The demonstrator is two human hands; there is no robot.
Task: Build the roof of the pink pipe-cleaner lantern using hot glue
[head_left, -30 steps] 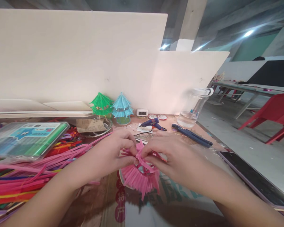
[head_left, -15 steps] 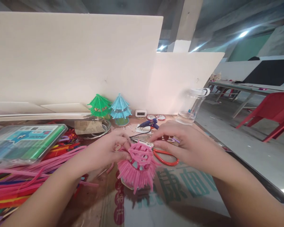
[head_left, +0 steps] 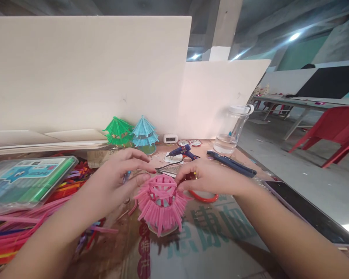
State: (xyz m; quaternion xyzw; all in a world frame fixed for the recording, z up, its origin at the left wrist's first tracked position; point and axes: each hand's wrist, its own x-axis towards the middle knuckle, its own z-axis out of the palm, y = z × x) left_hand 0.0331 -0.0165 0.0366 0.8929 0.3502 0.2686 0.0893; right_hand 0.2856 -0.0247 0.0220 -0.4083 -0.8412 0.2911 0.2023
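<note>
A small pink pipe-cleaner pavilion (head_left: 162,211) stands upright on the cardboard in front of me, with a fringed lower roof and an open lattice top. My right hand (head_left: 205,177) pinches the right edge of that lattice between thumb and fingertips. At its upper left, my left hand (head_left: 123,174) hovers with thumb and fingers apart, holding nothing. Behind the pavilion lie scissors with red-orange handles (head_left: 205,198), partly covered by my right hand. Green (head_left: 118,131) and light blue (head_left: 145,131) pavilions of similar make stand at the back.
Pipe cleaners (head_left: 23,232) are heaped on the left beside a plastic marker case (head_left: 29,180). A glue gun (head_left: 182,151), a small digital clock (head_left: 170,138), pliers (head_left: 232,163) and a water bottle (head_left: 231,130) stand or lie farther back. A phone (head_left: 305,209) rests at the right edge.
My left hand has let go of the pavilion and lifted up and left. My right hand has come down onto its right side. The pavilion has turned slightly and sits more upright.
</note>
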